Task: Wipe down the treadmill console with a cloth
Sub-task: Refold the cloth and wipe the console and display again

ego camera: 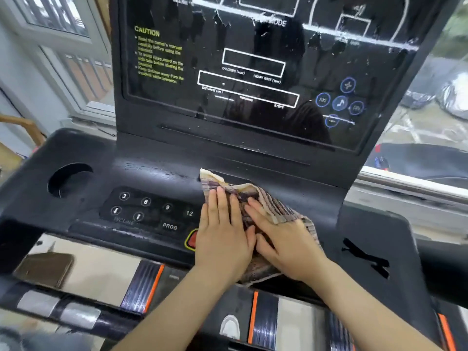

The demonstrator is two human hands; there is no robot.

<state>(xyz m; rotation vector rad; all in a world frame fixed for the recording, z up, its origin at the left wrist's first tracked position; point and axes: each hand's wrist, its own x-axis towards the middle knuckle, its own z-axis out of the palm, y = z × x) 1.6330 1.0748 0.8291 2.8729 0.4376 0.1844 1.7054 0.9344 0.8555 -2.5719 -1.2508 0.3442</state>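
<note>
At the bottom of the frame, two bare forearms reach up over a crossbar [141, 287] banded in silver, black and orange. Just above it, in the lower centre, both hands lie flat on a striped cloth [277, 202] spread on the sloping deck of the black treadmill console [152, 173]. The left hand [222, 234] presses down with its fingers straight and close together. The right hand [286, 241] lies beside it with its fingers slightly spread, angled toward the upper left, thumb touching the left hand. A red button [193, 239] peeks out at the left hand's edge. Left of the hands is a keypad [152, 209] marked 3, 6, 9, 12, INCLINE and PROG, and farther left a round cup holder [68, 181]. Beyond, the scuffed glossy display panel [253, 72] rises, with yellow CAUTION text [159, 57] at its left and blue round buttons [339, 102] at its right. A window [63, 34] fills the upper left.
</note>
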